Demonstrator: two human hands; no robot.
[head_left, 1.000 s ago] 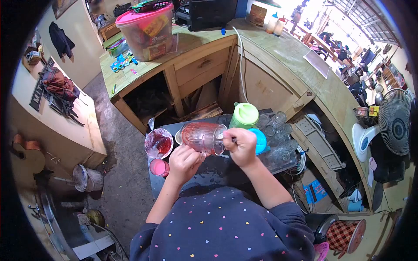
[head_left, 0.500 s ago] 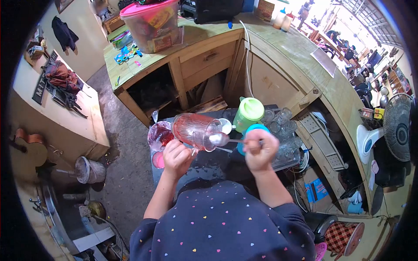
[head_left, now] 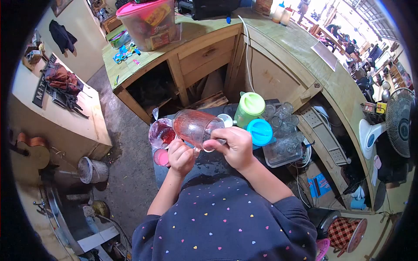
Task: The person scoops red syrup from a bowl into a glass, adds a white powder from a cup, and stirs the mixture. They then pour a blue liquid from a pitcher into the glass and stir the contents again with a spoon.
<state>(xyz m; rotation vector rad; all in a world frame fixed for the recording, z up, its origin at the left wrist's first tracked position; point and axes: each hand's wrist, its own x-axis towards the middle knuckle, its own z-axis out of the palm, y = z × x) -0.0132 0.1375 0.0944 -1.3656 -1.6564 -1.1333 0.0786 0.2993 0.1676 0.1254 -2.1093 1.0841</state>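
Observation:
My left hand [head_left: 182, 157] is closed round the handle of a clear ribbed glass pitcher [head_left: 191, 124], which is tipped nearly on its side with its mouth to the right. Red stuff shows through its glass. At the mouth, my right hand [head_left: 235, 147] grips a metal spoon [head_left: 222, 141]; its bowl end is hidden by the hand and rim. Left of the pitcher sits an open plastic bag [head_left: 156, 130] with dark red contents, and below it a pink cup [head_left: 161, 157]. Behind the pitcher's mouth is a white cup [head_left: 225, 119].
A green lidded pitcher [head_left: 250, 108] and a blue-lidded container [head_left: 260, 132] stand right of my hands. Beyond them, several glasses [head_left: 287, 141] fill a tray [head_left: 283, 162]. A wooden counter [head_left: 200, 37] curves around the low dark table [head_left: 207, 167]; a fan [head_left: 372, 135] is at far right.
My right hand has moved left with the spoon, from beside the pitcher to its mouth. The spoon's bowl, visible before, is now hidden. The blue lid has come into fuller view.

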